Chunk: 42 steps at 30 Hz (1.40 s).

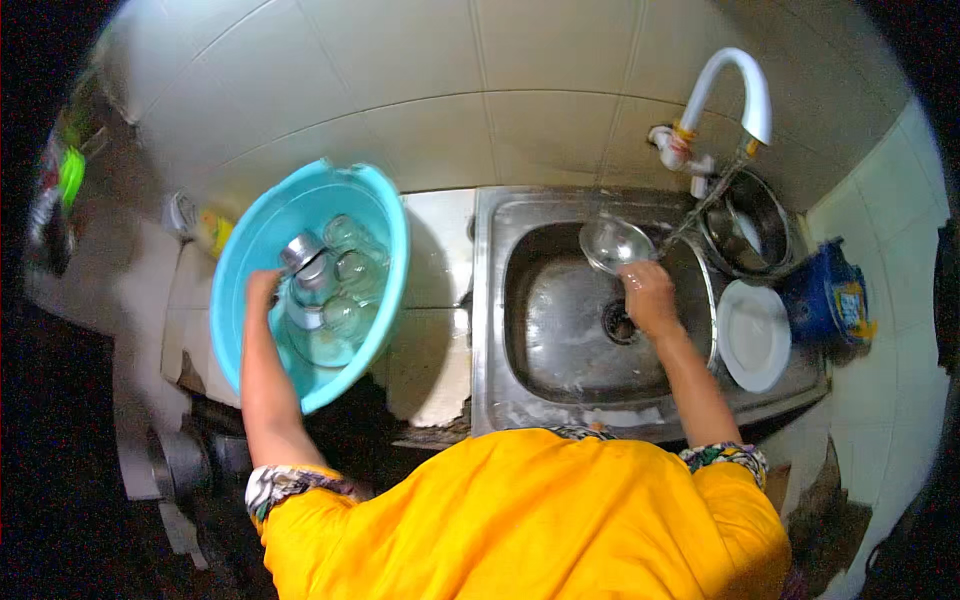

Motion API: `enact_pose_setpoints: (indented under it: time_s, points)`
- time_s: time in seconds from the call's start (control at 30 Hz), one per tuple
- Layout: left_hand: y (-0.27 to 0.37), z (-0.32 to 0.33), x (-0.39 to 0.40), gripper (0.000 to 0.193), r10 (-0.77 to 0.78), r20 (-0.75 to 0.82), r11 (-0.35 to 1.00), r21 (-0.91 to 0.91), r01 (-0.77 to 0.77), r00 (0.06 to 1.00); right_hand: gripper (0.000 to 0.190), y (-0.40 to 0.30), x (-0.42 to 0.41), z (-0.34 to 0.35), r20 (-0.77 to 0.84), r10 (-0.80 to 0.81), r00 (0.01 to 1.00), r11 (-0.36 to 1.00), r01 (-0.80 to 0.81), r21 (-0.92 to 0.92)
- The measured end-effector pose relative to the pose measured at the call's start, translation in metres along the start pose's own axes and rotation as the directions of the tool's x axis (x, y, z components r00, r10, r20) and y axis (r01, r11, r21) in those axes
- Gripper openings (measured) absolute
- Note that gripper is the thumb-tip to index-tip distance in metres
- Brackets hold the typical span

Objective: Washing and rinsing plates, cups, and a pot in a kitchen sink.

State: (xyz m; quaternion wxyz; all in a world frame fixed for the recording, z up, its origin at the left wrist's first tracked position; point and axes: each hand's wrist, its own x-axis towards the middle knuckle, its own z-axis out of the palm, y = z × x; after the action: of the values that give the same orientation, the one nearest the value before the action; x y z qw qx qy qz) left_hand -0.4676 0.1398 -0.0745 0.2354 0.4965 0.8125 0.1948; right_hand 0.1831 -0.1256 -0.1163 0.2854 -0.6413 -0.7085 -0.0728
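Observation:
My left hand [264, 289] is inside the turquoise plastic basin [401, 247], with its fingers at the side of a small metal cup [301, 252], which it appears to grip. The fingertips are partly hidden. Several clear glass vessels [343, 313] lie lower in the basin among other metal ware. Over the steel sink [555, 322], my right hand [651, 296] holds a shiny, shallow round bowl [611, 241] by its near rim. A stream of water [701, 206] slants from the white curved faucet [757, 105] towards the bowl's right side.
Right of the sink bowl stand a dark metal pot [776, 247], a white oval dish [754, 337] and a blue container [821, 296] bearing writing. A tiled wall [420, 142] closes the back. A yellow packet [216, 231] sits behind the basin's left side.

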Motion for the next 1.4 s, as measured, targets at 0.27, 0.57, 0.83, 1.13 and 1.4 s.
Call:
enact_pose_setpoints:
  time_s: [0.27, 0.57, 0.83, 1.13, 1.4]
  points:
    - [0.12, -0.081, -0.171, 0.026, 0.684, 0.016, 0.608, -0.565, -0.558, 0.729, 0.019, 0.012, -0.045, -0.001, 0.14, -0.148, 0.979, 0.952, 0.18, -0.246]
    - [0.166, 0.03, -0.323, 0.022, 0.813, 0.57, 0.582, -0.785, -0.211, 0.121, 0.013, 0.029, -0.041, 0.045, 0.188, 0.578, 0.794, 0.645, -0.586, 0.491]
    - [0.196, 0.224, -0.346, 0.027, 0.619, 0.785, 0.75, -0.603, -0.272, -0.033, 0.014, 0.05, -0.063, 0.084, 0.679, 0.593, 0.433, -0.681, -0.18, 0.709]
    - [0.258, 0.37, -0.35, 0.043, 0.357, 0.904, 0.788, -0.427, 0.443, 0.236, 0.02, -0.013, -0.045, 0.047, 0.177, 0.405, 0.897, 0.845, -0.442, 0.301]
    - [0.268, 0.384, -0.355, 0.039, 0.536, 0.736, 0.677, -0.668, 0.311, 0.413, 0.038, 0.015, -0.042, 0.027, 0.216, 0.196, 0.957, 0.928, -0.11, -0.356]
